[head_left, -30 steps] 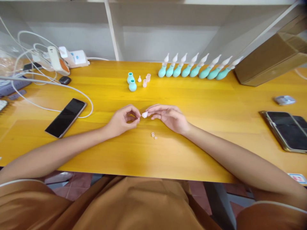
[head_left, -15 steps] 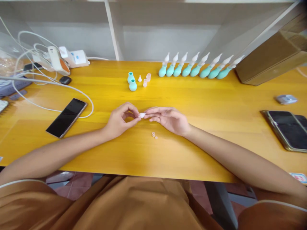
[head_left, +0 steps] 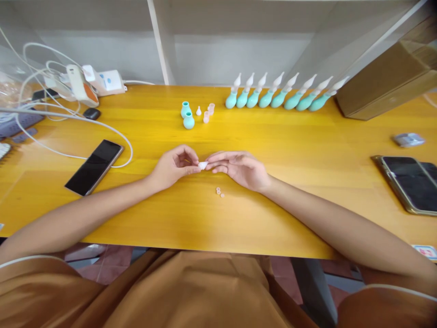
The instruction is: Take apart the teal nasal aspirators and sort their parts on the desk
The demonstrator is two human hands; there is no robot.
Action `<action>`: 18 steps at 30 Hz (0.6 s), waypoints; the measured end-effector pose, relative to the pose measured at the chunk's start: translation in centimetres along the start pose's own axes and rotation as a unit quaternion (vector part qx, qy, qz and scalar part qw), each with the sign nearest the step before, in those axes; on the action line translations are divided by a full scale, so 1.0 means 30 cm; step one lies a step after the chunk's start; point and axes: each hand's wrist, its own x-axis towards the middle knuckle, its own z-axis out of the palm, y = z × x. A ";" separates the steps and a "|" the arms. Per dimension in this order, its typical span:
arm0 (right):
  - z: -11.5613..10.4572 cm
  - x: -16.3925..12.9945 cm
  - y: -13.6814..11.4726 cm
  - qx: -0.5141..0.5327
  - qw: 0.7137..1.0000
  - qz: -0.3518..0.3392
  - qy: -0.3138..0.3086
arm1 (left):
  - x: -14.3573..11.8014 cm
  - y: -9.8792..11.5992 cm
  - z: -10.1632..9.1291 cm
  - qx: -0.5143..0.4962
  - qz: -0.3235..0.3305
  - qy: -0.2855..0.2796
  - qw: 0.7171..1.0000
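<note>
Over the middle of the table, my left hand (head_left: 172,167) pinches a small white nozzle tip (head_left: 203,165) between thumb and fingers. Its wide end faces my right hand (head_left: 241,169), whose stretched-out fingertips reach up to it and seem to touch it. Just below the hands lie three tiny pale pink rings or plugs (head_left: 218,191). Farther back stand two teal rubber bulbs (head_left: 188,120) with open necks, a second white nozzle tip (head_left: 198,110) and a few clear pinkish connectors (head_left: 206,117).
Several assembled teal bulb aspirators (head_left: 267,98) form a row at the back right, beside a cardboard box (head_left: 382,77). A phone (head_left: 94,167) and a white cable (head_left: 128,141) lie on the left, near chargers (head_left: 111,82). More phones (head_left: 406,182) rest at the right edge.
My left thumb and fingers have shifted slightly around the white nozzle tip, which sits at nearly the same place. My right hand has hardly moved.
</note>
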 end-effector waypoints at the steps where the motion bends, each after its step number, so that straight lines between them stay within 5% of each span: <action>1: 0.000 0.000 0.000 -0.002 1.000 -0.002 -0.002 | 0.002 0.001 -0.001 -0.003 -0.004 -0.004 1.000; 18: 0.000 0.004 -0.002 0.014 1.000 0.002 -0.003 | 0.002 0.001 -0.002 -0.008 -0.013 -0.008 1.000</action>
